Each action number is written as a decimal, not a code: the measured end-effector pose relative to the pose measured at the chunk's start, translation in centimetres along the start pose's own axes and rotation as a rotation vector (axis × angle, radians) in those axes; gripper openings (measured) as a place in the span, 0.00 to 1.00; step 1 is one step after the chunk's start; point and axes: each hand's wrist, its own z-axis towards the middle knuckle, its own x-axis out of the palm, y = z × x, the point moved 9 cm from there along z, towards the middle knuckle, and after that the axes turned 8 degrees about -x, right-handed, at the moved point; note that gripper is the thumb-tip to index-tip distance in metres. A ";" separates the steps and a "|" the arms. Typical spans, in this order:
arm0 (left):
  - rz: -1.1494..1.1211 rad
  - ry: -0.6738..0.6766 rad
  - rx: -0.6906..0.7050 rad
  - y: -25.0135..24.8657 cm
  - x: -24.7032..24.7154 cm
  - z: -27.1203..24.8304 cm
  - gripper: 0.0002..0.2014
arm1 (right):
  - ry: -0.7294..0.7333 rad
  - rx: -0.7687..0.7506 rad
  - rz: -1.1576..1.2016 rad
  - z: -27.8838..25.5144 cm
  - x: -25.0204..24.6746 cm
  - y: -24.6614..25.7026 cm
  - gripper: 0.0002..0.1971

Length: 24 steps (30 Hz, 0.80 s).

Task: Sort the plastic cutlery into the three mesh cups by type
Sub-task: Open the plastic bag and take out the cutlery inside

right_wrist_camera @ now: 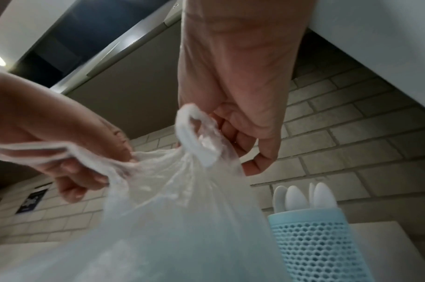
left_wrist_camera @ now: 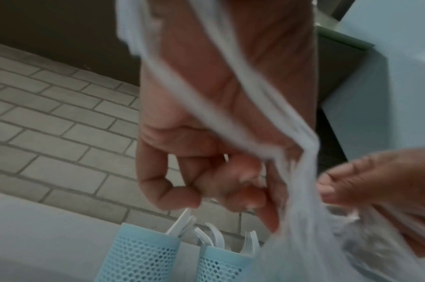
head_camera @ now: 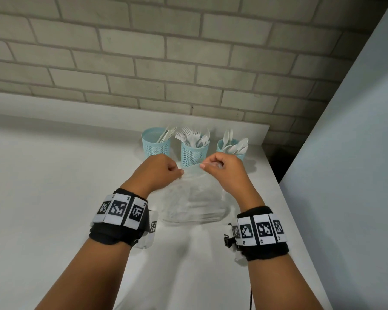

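Note:
Three light blue mesh cups stand in a row at the back of the white counter. The left cup (head_camera: pixel 156 143) holds knives, the middle cup (head_camera: pixel 194 153) holds forks (head_camera: pixel 192 135), the right cup (head_camera: pixel 231 148) holds spoons (head_camera: pixel 235 145). In front of them a thin clear plastic bag (head_camera: pixel 195 202) hangs down to the counter. My left hand (head_camera: pixel 164 170) pinches one bag handle (left_wrist_camera: pixel 230 106) and my right hand (head_camera: pixel 220 166) grips the other handle (right_wrist_camera: pixel 197 137). Both hands are raised side by side just in front of the cups. What the bag holds cannot be made out.
A brick wall (head_camera: pixel 166 63) runs behind the cups. A pale blue panel (head_camera: pixel 356 153) stands along the right side, with the counter's right edge (head_camera: pixel 284 198) just below it. Bare counter (head_camera: pixel 54 175) spreads to the left.

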 end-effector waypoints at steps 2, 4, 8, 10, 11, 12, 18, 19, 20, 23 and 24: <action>-0.025 0.004 -0.073 1.4 -0.6 0.3 0.13 | 0.009 0.025 -0.038 -0.1 -0.7 -0.6 0.07; -0.190 0.073 -0.169 2.6 -0.3 0.3 0.11 | -0.004 0.051 -0.068 -0.2 -1.2 -1.4 0.09; -0.998 0.258 -0.310 2.8 2.2 0.1 0.09 | -0.125 0.183 0.083 -0.7 -1.6 -3.2 0.07; -1.260 0.310 -0.336 2.8 3.3 0.2 0.09 | -0.187 0.338 0.419 -1.3 -1.0 -4.6 0.03; -1.369 0.333 -0.363 3.0 4.0 0.3 0.09 | -0.212 0.414 0.613 -1.5 -0.5 -5.2 0.03; -1.474 0.354 -0.405 3.3 4.6 0.3 0.08 | -0.230 0.476 0.769 -1.7 -0.1 -5.9 0.05; -1.907 0.280 -0.549 5.0 6.1 1.0 0.11 | -0.233 0.755 1.062 -2.8 3.2 -9.7 0.15; -2.019 0.274 -0.565 5.0 6.2 1.1 0.12 | -0.249 0.803 1.076 -3.1 3.7 -10.3 0.11; -2.129 0.284 -0.583 4.9 6.3 1.1 0.13 | -0.262 0.841 1.087 -3.4 4.1 -10.8 0.09; -2.110 0.276 -0.673 6.3 6.7 0.8 0.08 | -0.255 0.879 1.141 -3.8 4.5 -10.7 0.10; -2.028 0.282 -0.689 6.7 6.8 0.7 0.06 | -0.258 0.886 1.114 -3.7 4.2 -10.7 0.09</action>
